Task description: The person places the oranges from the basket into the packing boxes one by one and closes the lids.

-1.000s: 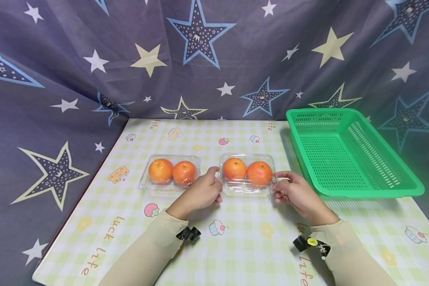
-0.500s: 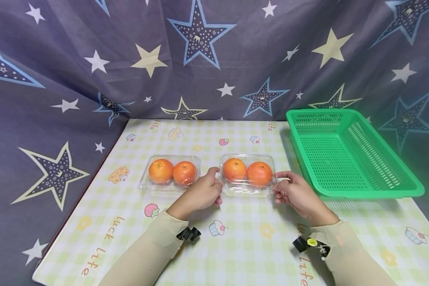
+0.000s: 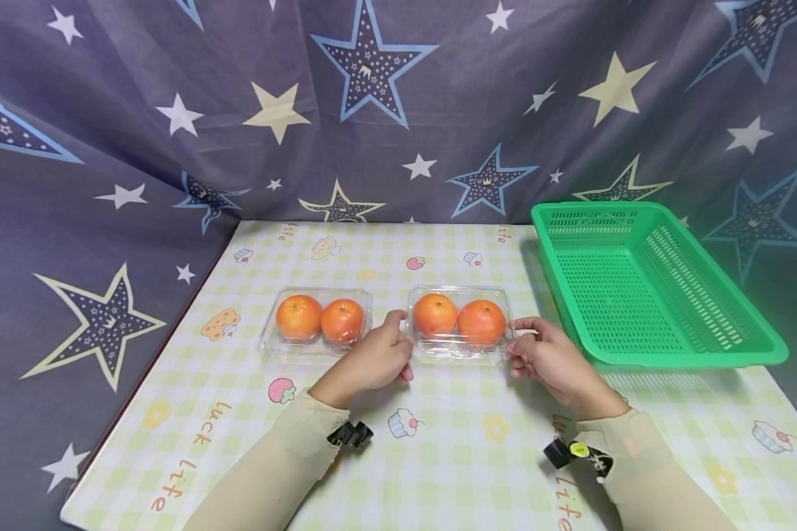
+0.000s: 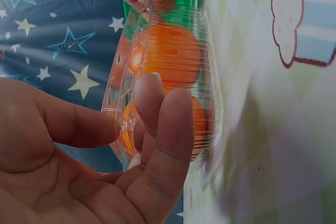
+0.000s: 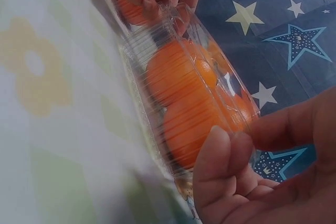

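Observation:
A clear plastic clamshell box (image 3: 454, 352) sits on the table with two oranges, a left one (image 3: 435, 314) and a right one (image 3: 482, 322), under its closed-looking lid. My left hand (image 3: 374, 355) holds the box's left end, thumb at the rim and fingers curled beside it. At the opposite end, my right hand (image 3: 550, 361) pinches the rim between thumb and fingers. Ribbed side walls of the box (image 5: 152, 51) show in the right wrist view. Just left of my left hand lies a second clear box (image 3: 272, 344), also with two oranges (image 3: 299, 317); my hand partly covers its right corner.
A green slotted plastic basket (image 3: 637, 354) stands at the right side of the table. Beneath everything is a checked tablecloth (image 3: 438, 472) with printed cupcakes and fruit. A star-patterned curtain (image 3: 385, 147) hangs behind and along the left.

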`<action>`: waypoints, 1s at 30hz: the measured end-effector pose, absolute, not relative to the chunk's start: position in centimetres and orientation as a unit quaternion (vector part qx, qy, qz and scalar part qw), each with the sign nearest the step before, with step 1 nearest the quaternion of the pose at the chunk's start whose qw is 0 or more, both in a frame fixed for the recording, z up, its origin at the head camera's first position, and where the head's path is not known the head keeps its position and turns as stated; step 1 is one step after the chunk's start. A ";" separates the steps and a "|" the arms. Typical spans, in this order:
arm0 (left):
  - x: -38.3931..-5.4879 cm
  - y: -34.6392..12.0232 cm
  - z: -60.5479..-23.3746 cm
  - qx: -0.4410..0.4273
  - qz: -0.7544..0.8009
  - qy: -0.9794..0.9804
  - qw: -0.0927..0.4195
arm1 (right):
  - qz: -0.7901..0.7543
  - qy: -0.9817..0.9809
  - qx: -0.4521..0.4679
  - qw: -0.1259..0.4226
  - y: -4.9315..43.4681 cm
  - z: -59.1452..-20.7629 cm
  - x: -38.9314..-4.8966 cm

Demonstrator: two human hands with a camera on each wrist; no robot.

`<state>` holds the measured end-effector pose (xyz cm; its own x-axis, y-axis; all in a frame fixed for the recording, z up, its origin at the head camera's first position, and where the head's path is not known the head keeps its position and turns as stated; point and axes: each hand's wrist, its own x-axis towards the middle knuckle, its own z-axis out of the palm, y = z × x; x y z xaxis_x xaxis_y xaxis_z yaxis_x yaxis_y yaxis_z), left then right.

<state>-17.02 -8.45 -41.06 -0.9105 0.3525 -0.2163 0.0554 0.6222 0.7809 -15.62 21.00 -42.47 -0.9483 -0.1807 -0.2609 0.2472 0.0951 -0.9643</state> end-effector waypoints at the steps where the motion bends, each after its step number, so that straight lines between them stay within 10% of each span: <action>1: -17.0 -8.5 -41.0 0.115 0.418 0.883 0.178 | -0.672 0.723 0.022 0.159 21.0 -42.5 -15.7; 30: -17.2 -8.5 -41.5 0.103 0.438 0.874 0.183 | -0.662 0.734 0.020 0.152 20.9 -42.8 -15.6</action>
<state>-17.16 -8.52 -41.48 -0.9115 0.3412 -0.2295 0.0199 0.5942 0.8041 -15.60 20.89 -42.81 -0.9529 -0.1729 -0.2490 0.2301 0.1224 -0.9654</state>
